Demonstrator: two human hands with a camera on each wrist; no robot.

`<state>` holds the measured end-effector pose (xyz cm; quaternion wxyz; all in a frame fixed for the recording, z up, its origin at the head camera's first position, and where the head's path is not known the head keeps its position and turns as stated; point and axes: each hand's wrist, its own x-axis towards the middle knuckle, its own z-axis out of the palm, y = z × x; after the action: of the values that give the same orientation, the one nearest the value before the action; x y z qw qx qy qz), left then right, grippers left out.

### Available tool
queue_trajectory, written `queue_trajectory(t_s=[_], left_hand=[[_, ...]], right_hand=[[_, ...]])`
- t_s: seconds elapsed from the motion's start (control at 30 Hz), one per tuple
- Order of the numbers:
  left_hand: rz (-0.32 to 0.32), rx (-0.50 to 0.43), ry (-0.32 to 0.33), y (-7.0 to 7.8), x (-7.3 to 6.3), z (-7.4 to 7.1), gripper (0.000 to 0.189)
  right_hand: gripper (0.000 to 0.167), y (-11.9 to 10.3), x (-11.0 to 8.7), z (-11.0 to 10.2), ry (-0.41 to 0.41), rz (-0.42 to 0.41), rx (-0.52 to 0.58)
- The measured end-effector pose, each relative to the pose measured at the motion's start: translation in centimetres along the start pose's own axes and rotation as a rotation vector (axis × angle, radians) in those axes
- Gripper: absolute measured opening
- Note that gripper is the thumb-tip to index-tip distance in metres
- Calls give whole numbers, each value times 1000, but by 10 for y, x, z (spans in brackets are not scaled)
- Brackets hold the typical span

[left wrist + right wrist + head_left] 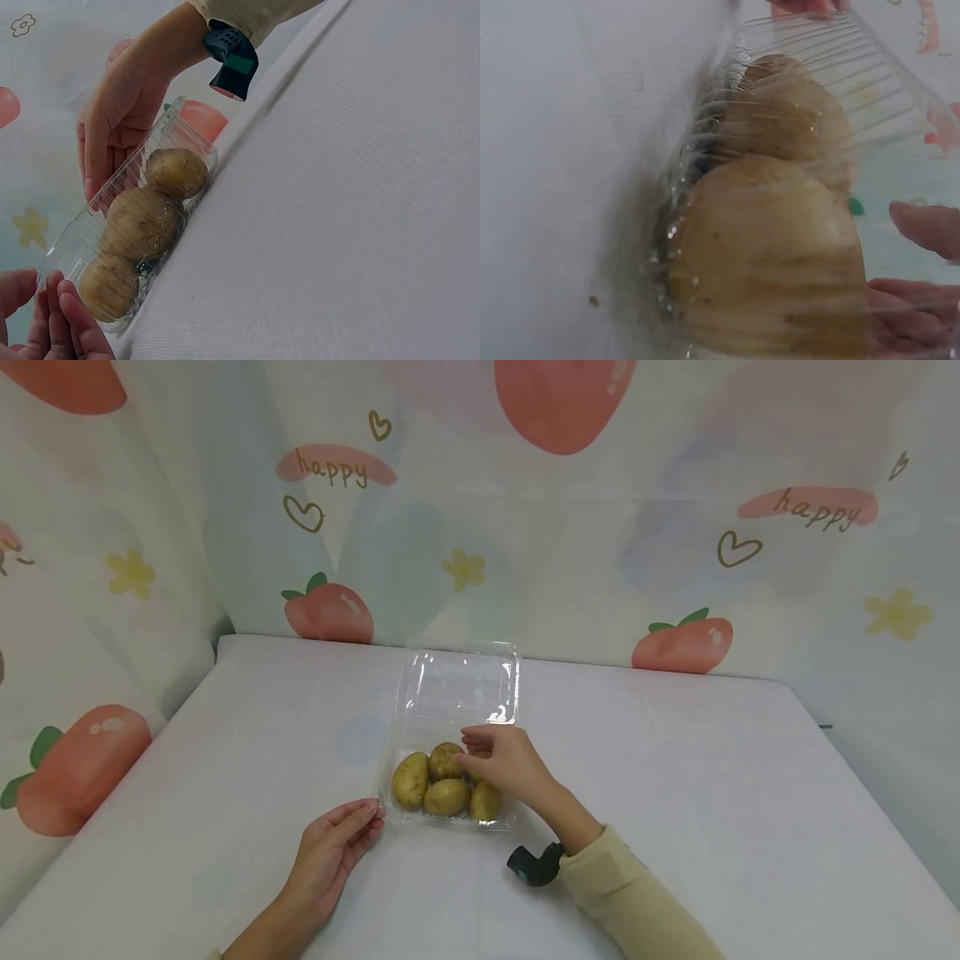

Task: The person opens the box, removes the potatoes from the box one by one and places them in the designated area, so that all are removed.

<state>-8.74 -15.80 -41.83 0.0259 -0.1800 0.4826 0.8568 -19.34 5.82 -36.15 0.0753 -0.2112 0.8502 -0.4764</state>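
Observation:
Several potatoes (447,797) lie in a clear plastic clamshell container (465,826), whose lid (457,687) stands raised at the back. At the front left corner, my left hand (327,852) pinches the container's edge between thumb and fingers. Over the right rear of the container, my right hand (513,764) reaches in with its fingers loosely extended, partly covering a potato there. Through the ribbed wall in the left wrist view, the fingers (97,154) of that hand point down beside the potatoes. A potato (772,255) fills much of the right wrist view, with nothing between thumb and fingers.
A white cloth (675,793) covers the table. Behind it hangs a printed backdrop (570,543) with fruit and flower patterns, which also runs along the left side. A dark wrist-worn device (536,866) sticks out at the right cuff.

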Motion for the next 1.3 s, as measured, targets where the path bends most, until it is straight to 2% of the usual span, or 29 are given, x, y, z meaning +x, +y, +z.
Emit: queue_trajectory(t_s=[0.2, 0.37, 0.47, 0.53, 0.67, 0.8, 0.87, 0.97, 1.17, 1.3], left_hand=[[-2, -1, 1, 0, 0, 0, 7], [-3, -7, 1, 0, 0, -1, 7], [-4, -8, 3, 0, 0, -1, 8], [-5, -5, 5, 0, 0, 0, 7], [-7, 2, 4, 0, 0, 0, 7], [-7, 12, 3, 0, 1, 0, 7], [-10, 9, 10, 0, 1, -1, 8], [-13, 4, 18, -1, 1, 0, 8], [-2, 12, -4, 0, 0, 0, 7], [-1, 6, -2, 0, -1, 1, 7]], right_hand=[[41, -3, 4, 7, -19, -43, -101], [18, -3, 8, 10, -11, -123, -257], [36, -6, 9, 12, -10, -152, -333], [40, -7, 10, 13, -17, -146, -374], [31, -12, 10, 15, -41, -101, -445], [52, -15, 10, 17, -57, -59, -494], [52, -16, 11, 18, -57, -49, -515], [49, -17, 12, 20, -56, -44, -562], [31, -23, 16, 24, -82, 8, -587], [31, -27, 18, 25, -98, 37, -592]])
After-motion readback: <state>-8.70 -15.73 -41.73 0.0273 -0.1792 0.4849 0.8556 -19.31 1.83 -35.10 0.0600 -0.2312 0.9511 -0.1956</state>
